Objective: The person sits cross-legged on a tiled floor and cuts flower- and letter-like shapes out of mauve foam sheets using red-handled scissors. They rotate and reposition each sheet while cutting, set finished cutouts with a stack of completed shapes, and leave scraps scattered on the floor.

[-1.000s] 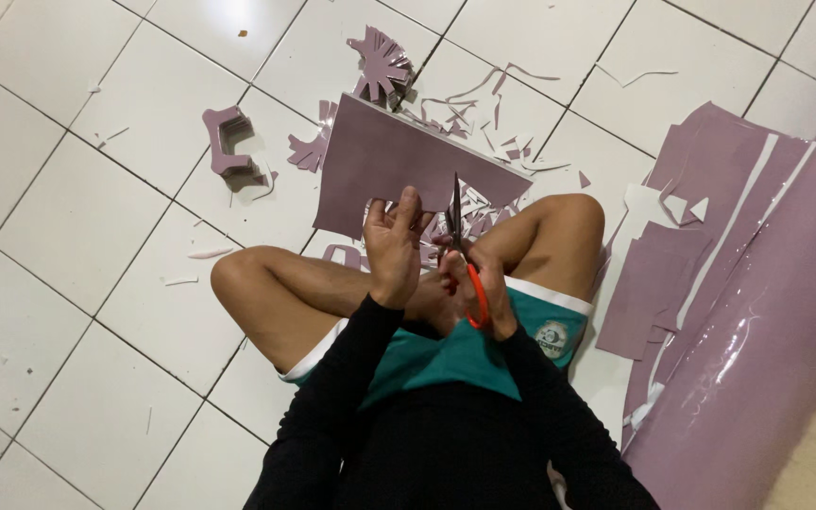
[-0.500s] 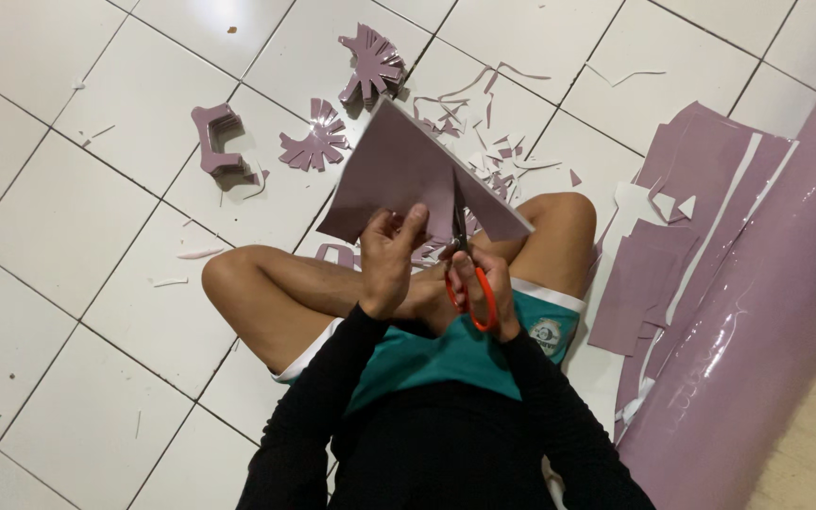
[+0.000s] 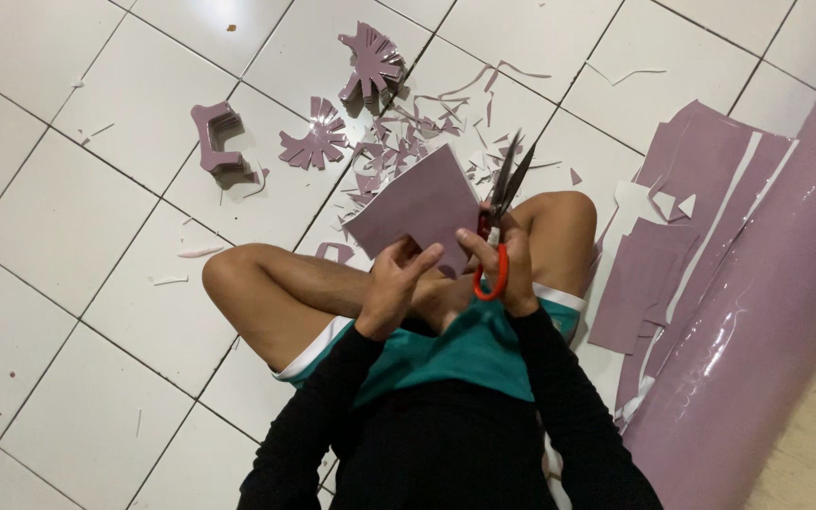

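Head view of a person seated cross-legged on a white tiled floor (image 3: 68, 189). The left hand (image 3: 391, 288) grasps the near edge of a folded mauve sheet (image 3: 422, 203), thumb and fingers pinching it so that it stands tilted above the knees. The right hand (image 3: 507, 269) is clenched through the red loops of a pair of scissors (image 3: 501, 203); the dark blades are parted and point away from the body, lying just beside the sheet's right edge rather than across it.

Compared with half a second earlier, the sheet shows a smaller, more compact face and sits lower and nearer the left hand, while the scissors have swung from beneath the sheet to its right side with the blades raised. This suggests that one cut has ended and the sheet is being turned to offer a fresh edge.

On the floor beyond the knees lie mauve offcuts (image 3: 399, 132), a fringed fan-shaped cutout (image 3: 314, 144), a second fringed piece (image 3: 370, 61) and a bracket-shaped stack (image 3: 217, 137). Flat mauve sheets (image 3: 672, 208) and a glossy mauve roll (image 3: 767, 312) lie to the right.
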